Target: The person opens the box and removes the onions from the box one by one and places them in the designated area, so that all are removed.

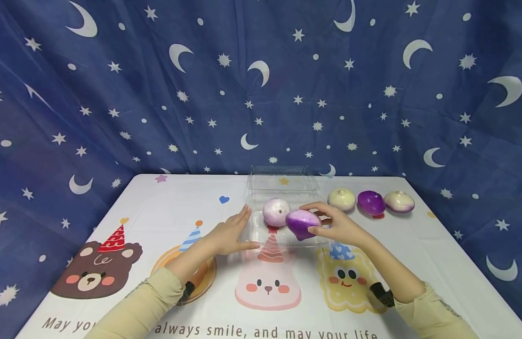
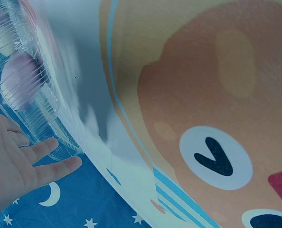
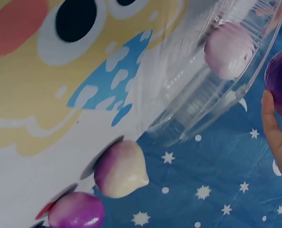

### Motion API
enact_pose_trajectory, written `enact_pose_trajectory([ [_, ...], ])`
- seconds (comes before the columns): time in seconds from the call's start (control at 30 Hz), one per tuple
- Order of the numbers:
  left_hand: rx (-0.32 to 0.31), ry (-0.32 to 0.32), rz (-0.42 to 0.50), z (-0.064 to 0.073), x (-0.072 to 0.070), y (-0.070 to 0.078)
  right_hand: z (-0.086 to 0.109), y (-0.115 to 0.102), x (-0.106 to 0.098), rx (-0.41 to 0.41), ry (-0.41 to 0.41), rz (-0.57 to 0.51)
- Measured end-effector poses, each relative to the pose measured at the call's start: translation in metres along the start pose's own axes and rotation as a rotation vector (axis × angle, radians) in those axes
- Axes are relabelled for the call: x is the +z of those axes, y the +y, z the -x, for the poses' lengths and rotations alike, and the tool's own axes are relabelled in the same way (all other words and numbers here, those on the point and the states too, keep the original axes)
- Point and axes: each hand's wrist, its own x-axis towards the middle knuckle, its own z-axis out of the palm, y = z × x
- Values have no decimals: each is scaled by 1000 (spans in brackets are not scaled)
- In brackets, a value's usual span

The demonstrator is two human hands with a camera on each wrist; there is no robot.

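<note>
The left hand (image 1: 228,235), fingers straight, lay at the left wall of a clear plastic box (image 1: 255,231). Over it, the right hand's grip (image 1: 339,226) held a glossy purple-and-white onion (image 1: 303,223); slick, it could have slipped, knocking the farther round pale-pink onion (image 1: 274,212).

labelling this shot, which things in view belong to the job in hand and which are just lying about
In the job:
purple onion, held by the right hand
clear box, left hand at its side
pinkish onion in the box

Just lying about:
three onions in a row, maybe waiting
tablecloth, curtain
</note>
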Motion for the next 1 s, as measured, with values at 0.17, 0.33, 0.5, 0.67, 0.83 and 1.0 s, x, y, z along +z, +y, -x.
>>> enact_pose_trajectory([
  [0.17,0,2,2,0,0,0,5,3,-6,-4,16,9],
  [0.33,2,6,-2,0,0,-1,10,5,-11,-3,23,22],
  [0.5,10,10,-13,0,-1,0,14,5,-17,1,36,35],
  [0.67,4,5,-14,0,0,0,20,6,-23,16,51,56],
  [0.83,3,0,-17,-1,1,-1,23,8,-26,15,67,30],
  [1.0,7,-3,-20,-2,1,-2,26,9,-30,5,74,11],
])
